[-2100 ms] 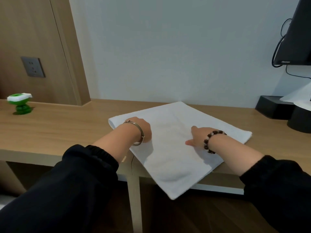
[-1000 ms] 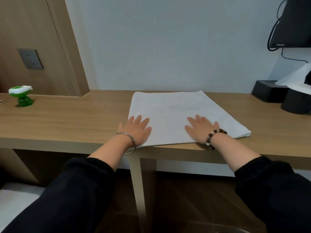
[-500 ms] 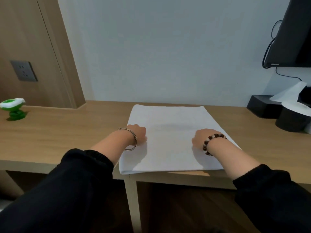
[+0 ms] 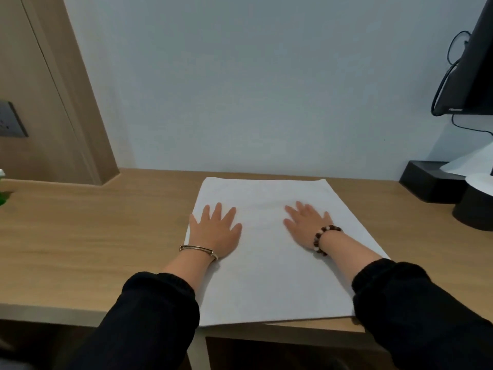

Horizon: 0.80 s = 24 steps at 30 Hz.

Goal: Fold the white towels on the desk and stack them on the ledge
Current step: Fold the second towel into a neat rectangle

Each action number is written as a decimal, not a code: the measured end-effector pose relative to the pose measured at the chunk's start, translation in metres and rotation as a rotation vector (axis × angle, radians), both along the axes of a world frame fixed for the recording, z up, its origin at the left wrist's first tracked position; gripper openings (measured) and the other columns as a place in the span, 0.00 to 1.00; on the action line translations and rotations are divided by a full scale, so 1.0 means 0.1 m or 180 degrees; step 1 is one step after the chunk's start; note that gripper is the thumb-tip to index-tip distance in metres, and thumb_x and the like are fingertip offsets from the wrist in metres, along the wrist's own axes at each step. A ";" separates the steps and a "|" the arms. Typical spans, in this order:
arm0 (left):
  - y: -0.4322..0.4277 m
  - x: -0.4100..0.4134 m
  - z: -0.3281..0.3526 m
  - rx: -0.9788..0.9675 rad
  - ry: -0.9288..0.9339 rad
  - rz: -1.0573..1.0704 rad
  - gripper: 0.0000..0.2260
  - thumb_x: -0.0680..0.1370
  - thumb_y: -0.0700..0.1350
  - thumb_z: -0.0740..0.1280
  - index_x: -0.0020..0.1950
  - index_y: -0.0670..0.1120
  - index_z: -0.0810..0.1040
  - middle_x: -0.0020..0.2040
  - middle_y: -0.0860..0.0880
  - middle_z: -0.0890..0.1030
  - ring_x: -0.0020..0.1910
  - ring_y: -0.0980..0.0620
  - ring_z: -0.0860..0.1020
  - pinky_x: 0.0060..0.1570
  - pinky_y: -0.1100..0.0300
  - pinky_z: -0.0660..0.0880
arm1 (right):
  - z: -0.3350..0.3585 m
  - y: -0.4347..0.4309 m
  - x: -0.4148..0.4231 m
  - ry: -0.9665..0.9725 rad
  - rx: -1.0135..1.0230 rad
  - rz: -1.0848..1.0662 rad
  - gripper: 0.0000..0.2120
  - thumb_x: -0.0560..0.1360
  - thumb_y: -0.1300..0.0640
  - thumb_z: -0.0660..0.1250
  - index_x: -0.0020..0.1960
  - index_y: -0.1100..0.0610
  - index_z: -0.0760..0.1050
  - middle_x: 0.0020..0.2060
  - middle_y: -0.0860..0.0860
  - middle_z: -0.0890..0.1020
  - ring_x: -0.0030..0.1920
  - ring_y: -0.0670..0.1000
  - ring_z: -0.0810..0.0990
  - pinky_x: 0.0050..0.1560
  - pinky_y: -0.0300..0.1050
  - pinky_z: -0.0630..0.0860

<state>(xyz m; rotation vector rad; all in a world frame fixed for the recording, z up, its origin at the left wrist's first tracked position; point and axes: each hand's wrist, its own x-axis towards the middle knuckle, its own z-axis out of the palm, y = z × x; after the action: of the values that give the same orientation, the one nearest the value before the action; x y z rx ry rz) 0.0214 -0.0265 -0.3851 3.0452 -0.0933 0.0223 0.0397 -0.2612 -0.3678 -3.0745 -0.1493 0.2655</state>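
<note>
Towel (image 4: 269, 265), white, flat, rectangular, lies under left hand (image 4: 214, 231) and right hand (image 4: 305, 222), fingers spread.

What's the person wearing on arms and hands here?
Both hands are bare: no gloves or rings visible on the left hand or the right hand. Black long sleeves, left sleeve and right sleeve, with bunched cuffs ending short of the wrists. A thin metal bangle on the left wrist; a beaded bracelet, dark brown with a few pale beads, on the right.
</note>
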 end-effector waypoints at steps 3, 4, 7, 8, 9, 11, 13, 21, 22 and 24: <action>0.00 0.01 -0.02 -0.0025 -0.0039 -0.0014 0.25 0.79 0.60 0.43 0.77 0.59 0.46 0.79 0.51 0.45 0.77 0.45 0.43 0.70 0.37 0.42 | 0.08 -0.25 0.09 0.0168 -0.0161 -0.0717 0.27 0.80 0.42 0.39 0.78 0.47 0.40 0.77 0.49 0.39 0.77 0.52 0.41 0.73 0.61 0.41; 0.00 0.01 -0.02 -0.0028 -0.0052 -0.0007 0.25 0.79 0.60 0.43 0.77 0.59 0.46 0.79 0.51 0.45 0.77 0.45 0.43 0.70 0.37 0.42 | 0.11 -0.23 0.13 0.0236 -0.0265 -0.0880 0.28 0.80 0.42 0.39 0.78 0.48 0.40 0.77 0.50 0.39 0.76 0.53 0.40 0.73 0.61 0.41; 0.00 0.02 -0.03 -0.0023 -0.0069 0.0010 0.25 0.79 0.60 0.43 0.77 0.59 0.46 0.79 0.51 0.45 0.77 0.46 0.43 0.70 0.38 0.42 | 0.17 0.11 0.25 -0.0161 -0.0319 -0.0583 0.28 0.81 0.43 0.42 0.78 0.51 0.43 0.77 0.52 0.41 0.76 0.55 0.41 0.72 0.61 0.42; -0.01 0.02 -0.03 -0.0012 -0.0070 0.0018 0.26 0.79 0.60 0.43 0.77 0.58 0.46 0.79 0.51 0.45 0.77 0.46 0.43 0.70 0.38 0.42 | 0.17 0.28 0.26 -0.0370 -0.0166 -0.0192 0.28 0.81 0.45 0.43 0.78 0.51 0.43 0.77 0.51 0.41 0.76 0.55 0.42 0.72 0.60 0.42; -0.01 0.02 -0.04 -0.0003 -0.0069 0.0030 0.26 0.79 0.60 0.43 0.77 0.58 0.46 0.79 0.51 0.45 0.77 0.46 0.43 0.70 0.38 0.42 | 0.16 0.43 0.24 -0.0436 0.0012 0.0244 0.27 0.81 0.46 0.44 0.78 0.50 0.43 0.77 0.51 0.43 0.77 0.54 0.43 0.73 0.59 0.42; -0.01 0.02 -0.03 0.0015 -0.0059 0.0040 0.26 0.79 0.60 0.43 0.77 0.57 0.46 0.79 0.51 0.45 0.77 0.46 0.43 0.70 0.38 0.43 | 0.05 0.61 0.22 -0.0197 0.0165 0.0912 0.26 0.82 0.45 0.44 0.77 0.48 0.44 0.77 0.48 0.45 0.77 0.51 0.44 0.73 0.58 0.42; 0.00 0.02 -0.04 0.0013 -0.0087 0.0026 0.26 0.79 0.60 0.43 0.77 0.56 0.46 0.79 0.51 0.45 0.77 0.46 0.44 0.70 0.38 0.43 | -0.02 0.48 0.27 -0.0070 0.0158 0.0913 0.26 0.81 0.43 0.43 0.77 0.45 0.46 0.77 0.46 0.46 0.77 0.49 0.45 0.73 0.59 0.43; -0.02 0.01 -0.04 -0.0012 -0.0142 -0.0003 0.26 0.79 0.59 0.44 0.77 0.56 0.47 0.79 0.51 0.46 0.77 0.45 0.44 0.70 0.37 0.44 | 0.18 -0.28 0.64 -0.0129 -0.0362 -0.0932 0.29 0.80 0.43 0.42 0.77 0.55 0.47 0.77 0.53 0.47 0.76 0.57 0.47 0.73 0.62 0.48; -0.02 0.01 -0.04 -0.0013 -0.0154 -0.0002 0.26 0.79 0.59 0.44 0.77 0.56 0.47 0.79 0.51 0.46 0.77 0.45 0.44 0.70 0.37 0.44 | 0.18 -0.08 0.62 -0.0322 -0.0249 -0.0681 0.28 0.80 0.44 0.43 0.77 0.54 0.48 0.77 0.53 0.48 0.76 0.56 0.47 0.73 0.62 0.47; -0.02 0.01 -0.04 -0.0007 -0.0168 0.0017 0.26 0.79 0.59 0.44 0.77 0.56 0.48 0.79 0.51 0.46 0.77 0.46 0.44 0.70 0.37 0.44 | 0.14 0.37 0.50 -0.0515 0.0092 0.0182 0.27 0.81 0.45 0.45 0.77 0.52 0.48 0.77 0.52 0.47 0.76 0.53 0.47 0.72 0.61 0.45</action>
<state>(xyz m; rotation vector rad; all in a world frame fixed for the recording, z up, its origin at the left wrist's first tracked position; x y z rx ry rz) 0.0225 -0.0283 -0.3894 3.0431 -0.0891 0.1031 0.0901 -0.2241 -0.3541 -3.0637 -0.2457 0.0159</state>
